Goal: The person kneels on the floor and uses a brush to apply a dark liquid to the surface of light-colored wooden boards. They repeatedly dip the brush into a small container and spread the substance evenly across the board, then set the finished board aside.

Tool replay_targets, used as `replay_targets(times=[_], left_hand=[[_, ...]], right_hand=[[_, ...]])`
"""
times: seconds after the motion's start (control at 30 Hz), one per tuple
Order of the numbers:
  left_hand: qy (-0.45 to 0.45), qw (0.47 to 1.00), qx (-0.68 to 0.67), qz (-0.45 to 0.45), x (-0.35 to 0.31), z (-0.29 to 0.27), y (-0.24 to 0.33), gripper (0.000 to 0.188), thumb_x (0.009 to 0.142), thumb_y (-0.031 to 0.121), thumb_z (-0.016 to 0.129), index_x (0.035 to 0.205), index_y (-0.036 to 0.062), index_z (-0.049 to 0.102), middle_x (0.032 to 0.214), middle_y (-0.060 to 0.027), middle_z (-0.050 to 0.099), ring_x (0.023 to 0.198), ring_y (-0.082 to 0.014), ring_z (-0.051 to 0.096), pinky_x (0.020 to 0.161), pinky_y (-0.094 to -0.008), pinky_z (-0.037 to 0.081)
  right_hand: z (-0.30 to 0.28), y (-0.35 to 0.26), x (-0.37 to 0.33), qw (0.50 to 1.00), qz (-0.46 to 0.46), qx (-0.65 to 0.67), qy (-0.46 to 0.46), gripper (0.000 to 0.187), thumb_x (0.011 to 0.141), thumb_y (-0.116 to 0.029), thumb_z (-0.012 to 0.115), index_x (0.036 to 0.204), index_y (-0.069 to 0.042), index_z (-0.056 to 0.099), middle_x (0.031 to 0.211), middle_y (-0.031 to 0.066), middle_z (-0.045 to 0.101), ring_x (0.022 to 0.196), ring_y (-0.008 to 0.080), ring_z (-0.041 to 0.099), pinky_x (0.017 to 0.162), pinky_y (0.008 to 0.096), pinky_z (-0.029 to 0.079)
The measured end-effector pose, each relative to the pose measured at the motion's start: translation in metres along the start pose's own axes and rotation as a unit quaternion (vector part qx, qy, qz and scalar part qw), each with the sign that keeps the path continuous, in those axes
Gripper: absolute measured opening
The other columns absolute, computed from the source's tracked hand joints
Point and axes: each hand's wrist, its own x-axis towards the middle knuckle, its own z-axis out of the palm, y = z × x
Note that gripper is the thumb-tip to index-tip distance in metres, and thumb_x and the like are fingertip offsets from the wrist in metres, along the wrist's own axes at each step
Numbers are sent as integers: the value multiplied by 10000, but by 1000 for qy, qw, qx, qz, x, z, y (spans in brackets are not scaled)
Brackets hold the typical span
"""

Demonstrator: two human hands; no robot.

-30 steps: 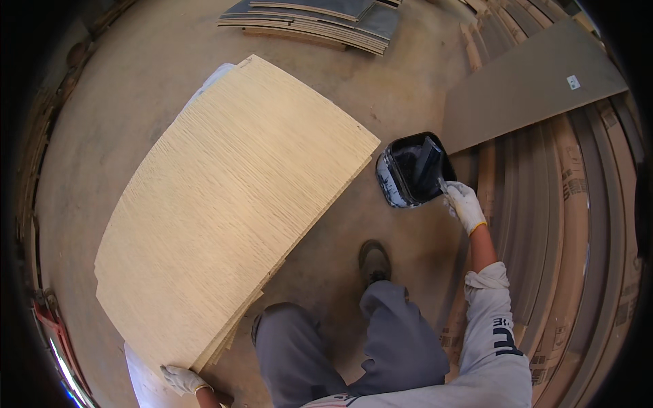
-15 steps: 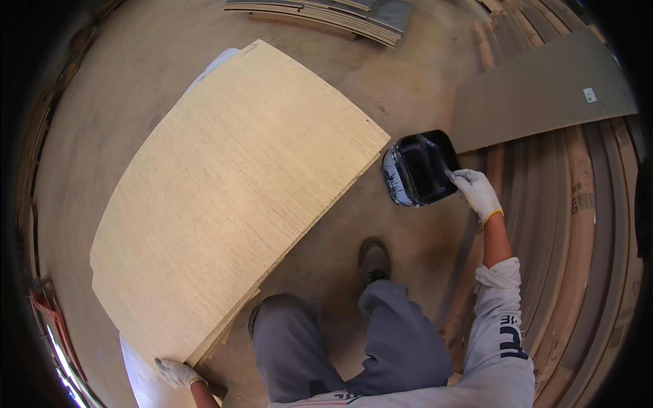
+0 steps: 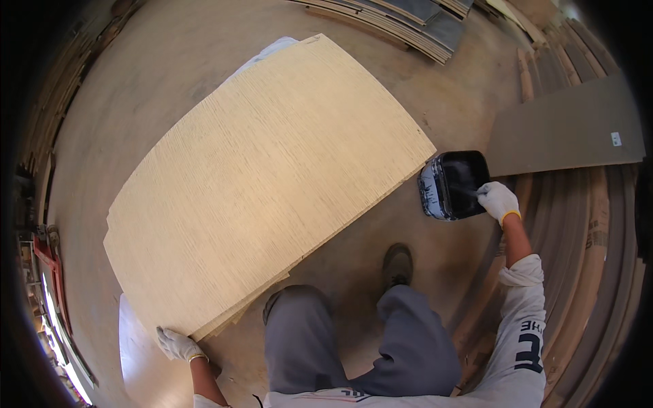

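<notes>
A large pale plywood sheet [image 3: 265, 183] lies on top of a stack of similar sheets. My left hand [image 3: 180, 345], in a white knit glove, is closed on the near left corner of the top sheet. To the right of the stack stands a black-lined bucket [image 3: 465, 178], its outside smeared with white. My gloved right hand [image 3: 500, 200] is at the bucket's right rim, fingers closed on a thin greyish tool [image 3: 476, 195] that reaches inside. The tool's far end is blurred against the dark interior, and I cannot make out its kind.
Long brown wrapped bundles [image 3: 578, 224] lie along the right, with a dark flat board [image 3: 568, 129] across them. Another stack of boards [image 3: 408, 30] sits at the far side. A red metal object [image 3: 51, 262] stands at the left. My shoe [image 3: 397, 265] is near the bucket.
The view has turned, so the sheets and bucket appear farther right. My right hand is still at the bucket with the tool, now a little more over the rim. My left hand stays at the corner.
</notes>
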Motion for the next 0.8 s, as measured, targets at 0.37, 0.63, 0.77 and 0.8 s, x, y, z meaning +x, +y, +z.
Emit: replay_targets(times=[0.37, 0.63, 0.77, 0.8], left_hand=[[-10, 1000, 26, 6, -10, -10, 13, 527, 1085, 378, 367, 1446, 37, 542, 1466, -165, 545, 1387, -327, 456, 1176, -409, 345], [22, 998, 54, 27, 0, -8, -14, 509, 1078, 375, 378, 1440, 64, 556, 1470, -188, 526, 1369, -358, 459, 1148, -453, 356], [36, 998, 54, 27, -8, 9, -2, 474, 1068, 380, 406, 1422, 118, 582, 1463, -185, 529, 1354, -366, 470, 1126, -476, 361], [37, 998, 52, 23, -8, 6, -2, 470, 1066, 379, 410, 1420, 122, 583, 1461, -183, 528, 1351, -364, 473, 1124, -479, 361]], right_hand=[[54, -22, -52, 970, 25, -186, 158, 277, 943, -170, 566, 1180, -229, 698, 942, 138, 668, 822, 332, 721, 705, 436, 573], [76, -33, -76, 975, 114, -62, 182, 381, 972, -208, 590, 1349, -251, 615, 1125, 179, 661, 944, 373, 721, 819, 465, 572], [86, 31, -57, 884, 62, 410, 214, 438, 921, -76, 602, 1348, 23, 602, 1378, 197, 637, 1230, 295, 638, 1070, 343, 457], [79, 30, -59, 874, 60, 426, 224, 441, 920, -72, 611, 1347, 38, 597, 1368, 183, 643, 1224, 272, 635, 1070, 337, 452]])
